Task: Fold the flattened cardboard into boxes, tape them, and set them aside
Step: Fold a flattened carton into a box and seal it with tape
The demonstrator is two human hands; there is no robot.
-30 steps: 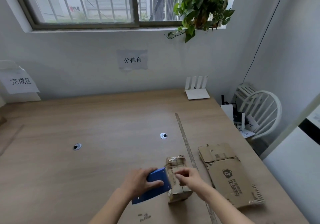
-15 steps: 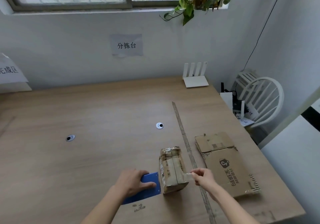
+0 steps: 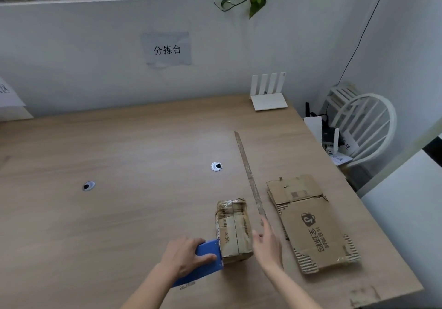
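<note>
A small folded cardboard box (image 3: 234, 228), wrapped in worn tape, stands on the wooden table (image 3: 119, 208) near its front edge. My left hand (image 3: 185, 255) grips a blue tape dispenser (image 3: 207, 258) whose front edge meets the box's left near corner. My right hand (image 3: 266, 244) hovers just right of the box with fingers straight, holding nothing that I can make out. A stack of flattened cardboard (image 3: 311, 222) with a printed logo lies to the right.
A long metal ruler (image 3: 248, 177) lies on the table between box and flattened cardboard. A white router (image 3: 267, 93) stands at the back right. Two cable holes (image 3: 216, 166) sit mid-table. A white chair (image 3: 363, 127) stands beyond the table's right edge.
My right hand left the box top, drew away to the right pinching a strip of tape, and now hovers open beside the box. The left hand kept the dispenser at the box.
</note>
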